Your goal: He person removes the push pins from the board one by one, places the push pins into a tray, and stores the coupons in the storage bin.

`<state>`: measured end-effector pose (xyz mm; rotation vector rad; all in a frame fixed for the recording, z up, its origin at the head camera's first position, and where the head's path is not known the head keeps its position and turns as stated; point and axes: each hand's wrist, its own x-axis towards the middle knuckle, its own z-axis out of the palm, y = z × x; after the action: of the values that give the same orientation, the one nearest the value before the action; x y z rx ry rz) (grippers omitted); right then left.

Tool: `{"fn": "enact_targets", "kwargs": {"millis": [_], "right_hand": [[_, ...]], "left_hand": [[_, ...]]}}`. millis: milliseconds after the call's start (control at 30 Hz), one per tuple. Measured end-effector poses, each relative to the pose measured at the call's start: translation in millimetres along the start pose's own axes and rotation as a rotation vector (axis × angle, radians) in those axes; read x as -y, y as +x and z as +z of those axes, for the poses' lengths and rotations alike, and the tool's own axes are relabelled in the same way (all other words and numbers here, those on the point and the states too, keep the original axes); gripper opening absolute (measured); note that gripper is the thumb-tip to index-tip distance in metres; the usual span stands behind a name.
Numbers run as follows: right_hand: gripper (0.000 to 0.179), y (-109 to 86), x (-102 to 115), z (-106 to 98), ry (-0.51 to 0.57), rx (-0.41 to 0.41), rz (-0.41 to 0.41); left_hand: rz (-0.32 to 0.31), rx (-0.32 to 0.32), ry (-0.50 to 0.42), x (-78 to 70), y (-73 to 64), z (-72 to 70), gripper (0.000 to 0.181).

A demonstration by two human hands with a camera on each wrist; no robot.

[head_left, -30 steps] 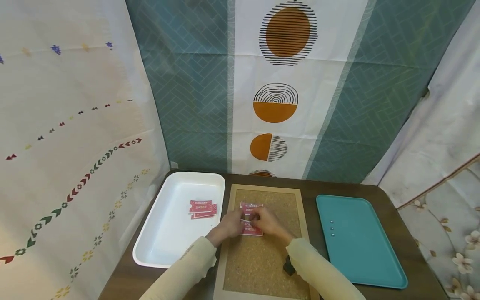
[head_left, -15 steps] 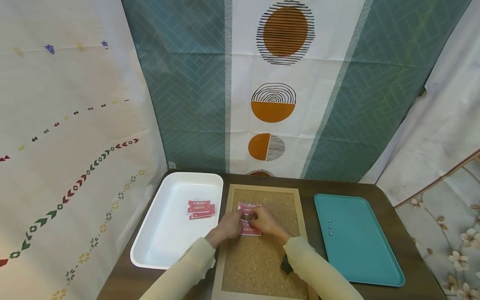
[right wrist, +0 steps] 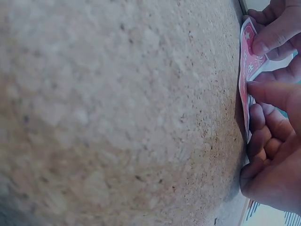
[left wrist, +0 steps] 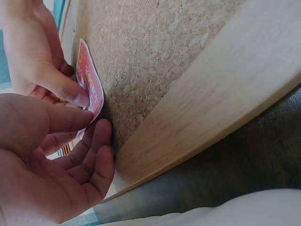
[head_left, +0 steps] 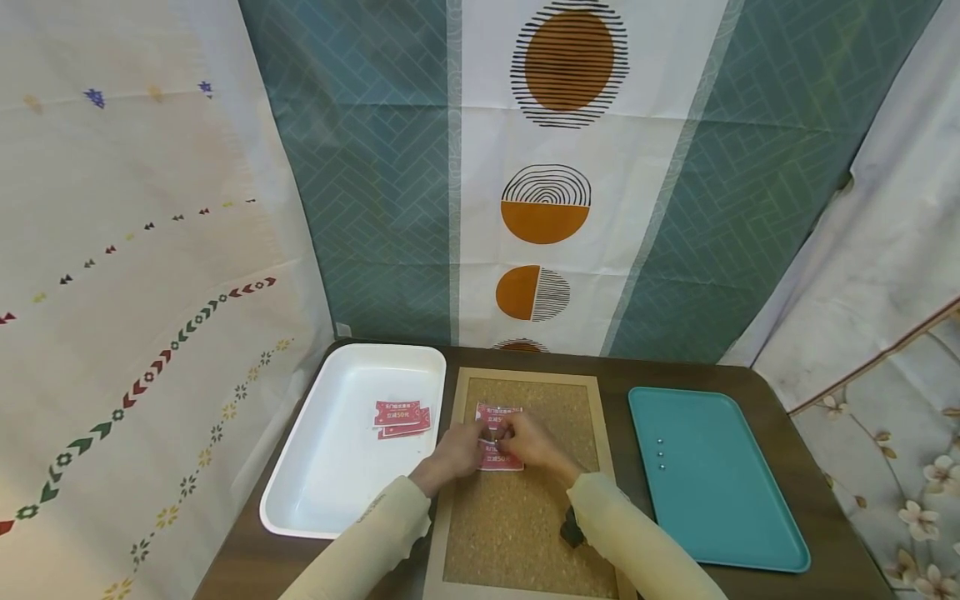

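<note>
A red coupon (head_left: 500, 457) is pinched at its left edge by the left hand (head_left: 457, 451), thumb on top and fingers curled beneath, as is seen in the left wrist view, where the paper (left wrist: 91, 89) is lifted slightly off the cork. The same coupon is gripped from the other side by the right hand (head_left: 531, 442), whose thumb and curled fingers (right wrist: 259, 122) are closed on the coupon's edge (right wrist: 246, 70). A second red coupon (head_left: 498, 414) is seen lying just behind the hands, partly covered by them. Both coupons are located on the upper middle of a cork board (head_left: 525, 517) with a light wooden frame, which is laid flat on the dark wooden desk (head_left: 247, 558). To the left of the board, a white tray (head_left: 330, 475) is placed, and two overlapping red coupons (head_left: 402, 417) are contained in it near its right wall. To the right of the board, a teal tray (head_left: 712, 500) is set, in which three small silver pins (head_left: 661, 454) are held in a short row. Patterned curtains (head_left: 375, 167) are hung behind the desk.
</note>
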<state>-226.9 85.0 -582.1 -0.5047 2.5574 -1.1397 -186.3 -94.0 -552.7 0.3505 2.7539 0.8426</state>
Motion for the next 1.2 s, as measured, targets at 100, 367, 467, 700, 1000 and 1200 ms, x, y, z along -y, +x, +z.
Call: {"fn": "enact_targets", "kwargs": {"millis": [100,367,467,700,1000,1200], "right_hand": [[0.004,0.4,0.0,1.1,0.002,-0.005,-0.001],[0.008,0.8,0.7,1.0,-0.028,-0.01,-0.045],[0.009,-0.1,2.4,0.4,-0.046,-0.012,-0.058],[0.013,-2.5,3.3,-2.4,-0.042,-0.001,-0.104],[0.007,-4.7,1.6,-16.3,0.046,-0.01,-0.095],[0.005,-10.3,-0.8,-31.5,0.069,-0.026,-0.123]], "left_hand": [[0.003,-0.004,0.009,0.8,1.0,0.6,0.023],[0.011,-0.022,0.017,2.8,3.6,0.3,0.024],[0.012,-0.026,0.018,3.3,4.0,0.2,0.024],[0.003,-0.016,0.014,2.0,3.4,-0.3,0.023],[-0.001,-0.032,-0.019,-7.1,1.8,-8.9,0.024],[0.033,-0.074,-0.03,-7.1,3.0,-14.9,0.025]]}}
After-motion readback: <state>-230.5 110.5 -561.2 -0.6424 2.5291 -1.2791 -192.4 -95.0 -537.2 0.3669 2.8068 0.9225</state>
